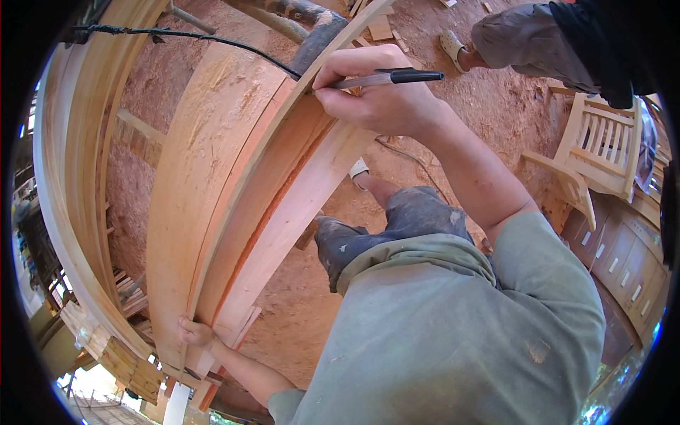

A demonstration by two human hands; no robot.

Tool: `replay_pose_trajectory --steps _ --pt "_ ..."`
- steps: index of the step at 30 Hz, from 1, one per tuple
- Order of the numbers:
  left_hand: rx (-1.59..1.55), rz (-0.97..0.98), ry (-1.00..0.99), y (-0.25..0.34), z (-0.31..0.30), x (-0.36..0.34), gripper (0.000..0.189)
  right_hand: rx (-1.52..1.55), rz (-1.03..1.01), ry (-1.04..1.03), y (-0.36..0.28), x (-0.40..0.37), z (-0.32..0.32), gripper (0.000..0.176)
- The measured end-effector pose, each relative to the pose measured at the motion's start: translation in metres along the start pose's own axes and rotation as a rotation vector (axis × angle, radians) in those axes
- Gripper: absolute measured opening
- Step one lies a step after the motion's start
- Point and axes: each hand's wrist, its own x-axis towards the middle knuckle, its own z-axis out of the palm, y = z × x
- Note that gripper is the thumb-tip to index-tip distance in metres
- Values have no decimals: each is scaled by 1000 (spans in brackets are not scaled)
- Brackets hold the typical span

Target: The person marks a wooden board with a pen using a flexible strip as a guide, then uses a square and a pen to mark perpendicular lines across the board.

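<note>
My right hand [389, 99] pinches a pen [418, 76] with a clear barrel and black cap end. The pen's writing end is hidden by my fingers, beside the upper part of a long thin wooden strip [243, 177]. At the strip's lower end, my left hand [196, 331] is closed around it. The strip stands on edge along stacked boards. To its left lies a wide curved board [180, 170] scattered with shavings, and a paler plank [283, 227] runs along the right.
More long boards [81, 142] rise at the left. A black cable [205, 38] crosses near the top. Another person's leg [524, 46] stands at the upper right, above a slatted wooden chair [602, 138]. Brown panels [620, 262] lie at the right. Sawdust covers the reddish ground [489, 134].
</note>
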Motion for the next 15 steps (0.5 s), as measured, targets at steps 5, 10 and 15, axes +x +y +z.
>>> replay_pose_trajectory --steps 5,10,15 --pt "-14 -55 26 15 1 -1 42 16 21 0 -2 1 -1 6" --pt "25 -1 30 14 -1 1 44 23 32 -1 -2 1 -1 7" --pt "-2 -40 -1 7 -1 0 45 4 24 -1 -1 1 0 7"
